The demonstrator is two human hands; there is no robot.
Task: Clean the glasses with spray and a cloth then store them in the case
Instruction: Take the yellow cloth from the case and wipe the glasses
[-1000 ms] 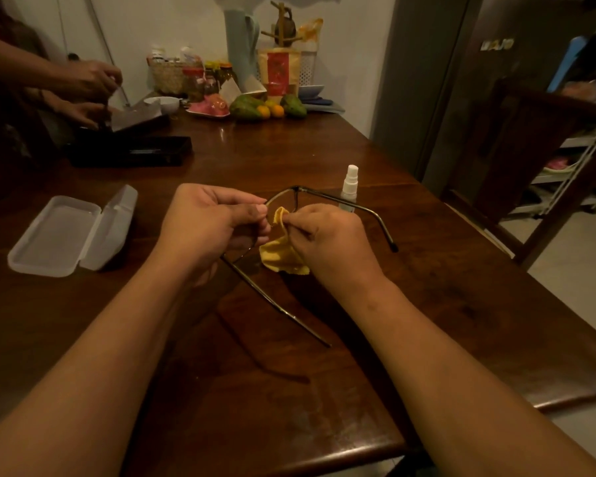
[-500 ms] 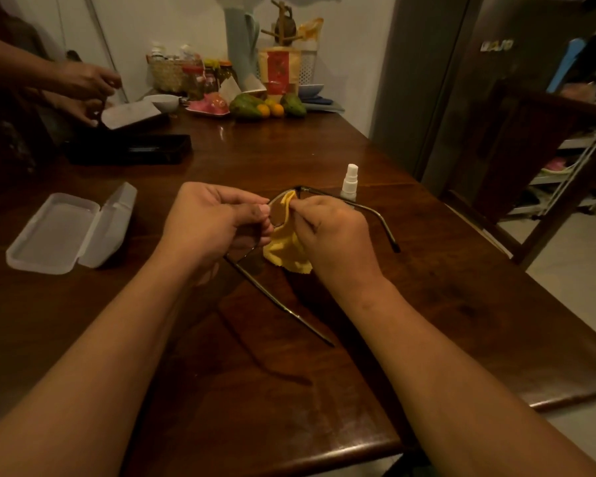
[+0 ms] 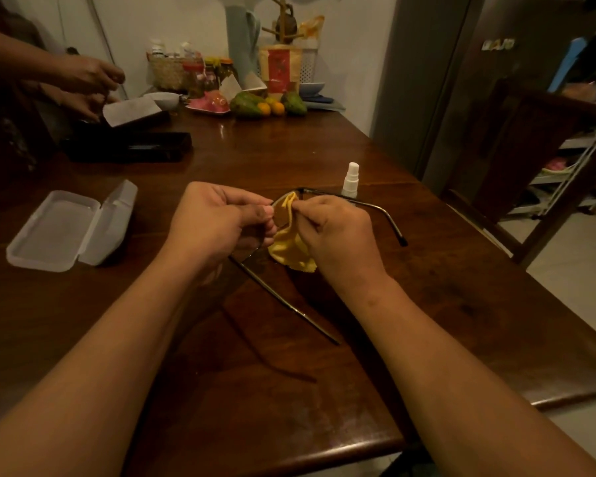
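Hands pinch glasses (image 3: 375,210) and yellow cloth (image 3: 288,242); lenses hidden behind left hand (image 3: 217,223) and right hand (image 3: 338,232).

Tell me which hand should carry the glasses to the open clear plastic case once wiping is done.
Left, probably. The left hand already pinches the thin dark-framed glasses, and the clear plastic case lies open on its side of the wooden table. The right hand is occupied with the yellow cloth.
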